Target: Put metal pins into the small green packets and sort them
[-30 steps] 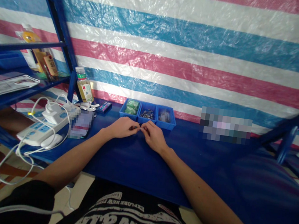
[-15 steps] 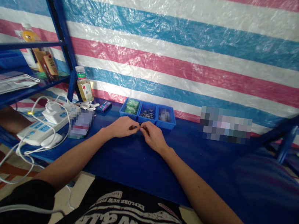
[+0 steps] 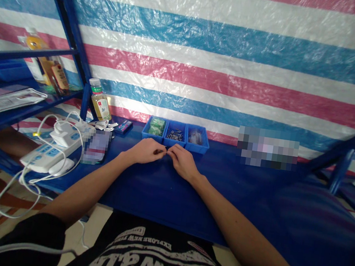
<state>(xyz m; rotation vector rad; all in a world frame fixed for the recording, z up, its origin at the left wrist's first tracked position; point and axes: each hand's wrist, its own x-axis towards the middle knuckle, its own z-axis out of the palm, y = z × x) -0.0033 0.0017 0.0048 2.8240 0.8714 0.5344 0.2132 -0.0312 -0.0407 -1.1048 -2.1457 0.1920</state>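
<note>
My left hand (image 3: pixel 144 151) and my right hand (image 3: pixel 182 162) rest on the blue table (image 3: pixel 156 191), fingertips meeting in a pinch. Between them sits a tiny dark and metal part (image 3: pixel 162 151), too small to name. Just behind the hands stand three small blue bins: the left bin (image 3: pixel 154 128) holds green pieces, the middle bin (image 3: pixel 175 134) holds small metal parts, the right bin (image 3: pixel 197 138) holds dark bits.
A white power strip (image 3: pixel 49 152) with plugs and cables lies at the left. A capped bottle (image 3: pixel 100 101) stands by the blue rack post (image 3: pixel 75 35). Shelves at left carry bottles and papers. A striped tarp (image 3: pixel 228 52) closes the back.
The fingertips have drawn slightly closer together over the small part; otherwise nothing has moved.
</note>
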